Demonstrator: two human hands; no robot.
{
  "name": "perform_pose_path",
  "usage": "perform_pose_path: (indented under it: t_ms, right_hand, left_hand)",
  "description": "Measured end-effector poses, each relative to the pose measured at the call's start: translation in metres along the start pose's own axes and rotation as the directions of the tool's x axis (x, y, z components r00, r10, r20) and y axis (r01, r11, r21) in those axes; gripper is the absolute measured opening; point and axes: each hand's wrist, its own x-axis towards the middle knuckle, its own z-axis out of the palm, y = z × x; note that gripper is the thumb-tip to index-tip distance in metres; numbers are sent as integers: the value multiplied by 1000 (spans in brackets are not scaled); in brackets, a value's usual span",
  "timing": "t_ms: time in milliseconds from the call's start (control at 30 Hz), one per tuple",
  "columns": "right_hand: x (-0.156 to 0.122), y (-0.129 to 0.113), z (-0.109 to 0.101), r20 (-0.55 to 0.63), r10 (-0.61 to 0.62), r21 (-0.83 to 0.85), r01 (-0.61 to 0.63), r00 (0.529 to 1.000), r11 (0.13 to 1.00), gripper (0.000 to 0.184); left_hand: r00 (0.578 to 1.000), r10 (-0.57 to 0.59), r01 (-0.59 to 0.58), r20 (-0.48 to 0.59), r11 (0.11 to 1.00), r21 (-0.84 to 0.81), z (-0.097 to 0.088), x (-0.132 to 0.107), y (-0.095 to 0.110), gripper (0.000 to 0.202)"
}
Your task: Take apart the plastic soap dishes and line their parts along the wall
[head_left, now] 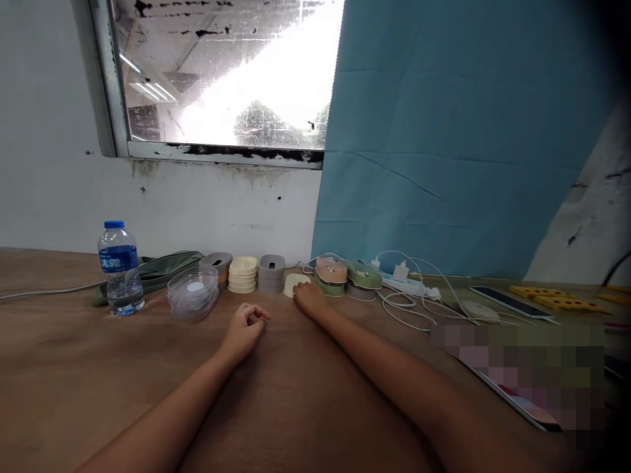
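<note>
My left hand (245, 332) rests on the wooden table (73, 368) with its fingers curled loosely and nothing in them. My right hand (309, 299) reaches farther back and lies on a cream round lid (294, 283), its fingers pressed on the lid's right side. Behind the hands stands a row of small plastic cases: a stack of cream lids (243, 273), a grey case (271, 272), another grey case (216, 263), a pink-topped case (330, 274) and a green case (363, 276).
A water bottle (119, 267) stands at the left beside a stack of clear round lids (193, 293) and a green pouch (160, 269). White cables and a power strip (408, 284) lie at the right, with a phone (507, 301) and yellow pieces (557, 297) beyond.
</note>
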Motion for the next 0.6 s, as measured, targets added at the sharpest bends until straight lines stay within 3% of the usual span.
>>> perform_pose_path:
  t_ms: [133,233,333,400,500,533,600]
  right_hand:
    - [-31,11,-15,-26,-133,60,134,991,989,21]
    - [-70,21,-33,-64,-297,104,302,953,948,26]
    - [-108,29,-50,-87,-458,140,466,885,873,29]
    - [-126,33,-59,-133,-591,174,606,795,776,29]
    - [-136,38,-66,-184,-721,192,744,668,641,27]
    - [-134,39,-66,-188,-735,186,759,651,624,26]
    - [-122,39,-66,-201,-725,168,752,659,637,28]
  left_hand:
    - [996,40,-41,-78,999,-10,-3,0,2,14]
    - [987,97,-99,-128,995,-17,-5,0,2,13]
    - [981,153,-156,-123,988,-15,-6,1,1,14]
    - [980,176,-178,-95,984,-14,-7,0,1,15]
    - [974,211,-209,87,977,-32,-11,-2,5,16]
    - [953,232,-228,195,973,-45,-12,-4,7,18]
    - [873,268,-265,408,962,-66,-14,-8,11,24]
